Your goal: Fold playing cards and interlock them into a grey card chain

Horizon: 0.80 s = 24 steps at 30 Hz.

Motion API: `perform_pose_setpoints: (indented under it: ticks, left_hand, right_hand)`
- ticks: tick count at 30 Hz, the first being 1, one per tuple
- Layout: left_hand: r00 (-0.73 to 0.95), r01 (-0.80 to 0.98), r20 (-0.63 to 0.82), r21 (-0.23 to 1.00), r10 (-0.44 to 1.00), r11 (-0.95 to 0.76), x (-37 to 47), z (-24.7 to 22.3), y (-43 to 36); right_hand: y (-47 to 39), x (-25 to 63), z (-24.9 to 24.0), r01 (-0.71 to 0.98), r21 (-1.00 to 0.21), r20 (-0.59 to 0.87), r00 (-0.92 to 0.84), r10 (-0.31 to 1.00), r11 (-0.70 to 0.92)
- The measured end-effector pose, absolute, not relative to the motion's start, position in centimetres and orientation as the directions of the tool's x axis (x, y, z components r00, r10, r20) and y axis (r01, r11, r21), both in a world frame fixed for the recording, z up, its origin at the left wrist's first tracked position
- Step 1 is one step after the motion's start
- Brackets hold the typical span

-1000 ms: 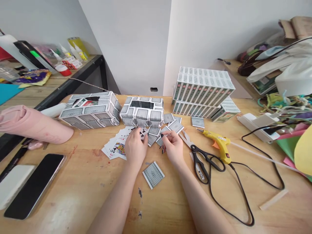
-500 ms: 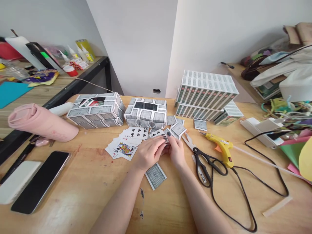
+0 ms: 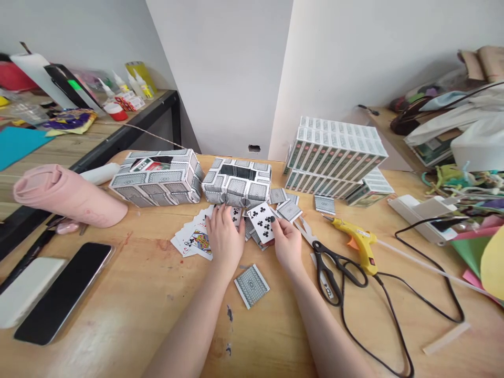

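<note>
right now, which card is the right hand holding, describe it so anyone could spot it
Start at the card-covered box mid-table. Just in front of it, the right hand pinches a seven of clubs. It is tilted up, face showing, unlike the grey-backed cards lying flat beside it.

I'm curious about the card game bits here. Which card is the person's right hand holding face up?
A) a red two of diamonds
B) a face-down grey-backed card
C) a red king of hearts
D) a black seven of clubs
D: the right hand pinches a white playing card showing black club pips and a 7 in its corner.
</note>
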State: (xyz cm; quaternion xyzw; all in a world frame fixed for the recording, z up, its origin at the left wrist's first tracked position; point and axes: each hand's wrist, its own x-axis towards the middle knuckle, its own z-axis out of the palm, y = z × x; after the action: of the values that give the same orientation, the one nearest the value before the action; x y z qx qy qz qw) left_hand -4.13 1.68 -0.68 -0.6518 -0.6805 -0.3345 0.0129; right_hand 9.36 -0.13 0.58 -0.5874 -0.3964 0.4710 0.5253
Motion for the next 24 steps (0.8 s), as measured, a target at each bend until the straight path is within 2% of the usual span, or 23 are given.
perform_pose_setpoints:
  ticks: [6, 12, 17, 21, 24]
  left_hand:
    - [-0.126, 0.910, 0.418, 0.409, 0.900, -0.063, -4.13, -0.52, 1.58]
    - [-0.111, 0.929, 0.461, 0.363, 0.880, -0.073, -4.24, -0.89, 1.69]
    - [-0.222, 0.861, 0.498, 0.503, 0.838, -0.071, -4.21, -0.77, 1.33]
    - [-0.346, 0.735, 0.572, 0.658, 0.744, -0.165, -4.21, -0.27, 1.31]
    - [-0.470, 0.628, 0.557, 0.756, 0.685, -0.184, -4.28, -0.06, 1.65]
  right_hand:
    - [-0.15, 9.13, 0.57, 0.002, -0.989, -0.144, 0.236, 0.961, -0.149]
    - [-0.15, 9.13, 0.67, 0.019, -0.990, -0.131, 0.235, 0.963, -0.139]
    - [-0.12, 9.07, 0.79, -0.041, -0.987, -0.159, 0.255, 0.954, -0.154]
    - [-0.09, 9.16, 0.76, -0.069, -0.984, -0.179, 0.275, 0.945, -0.166]
    - [-0.06, 9.33, 0.85, -0.048, -0.985, -0.172, 0.285, 0.943, -0.165]
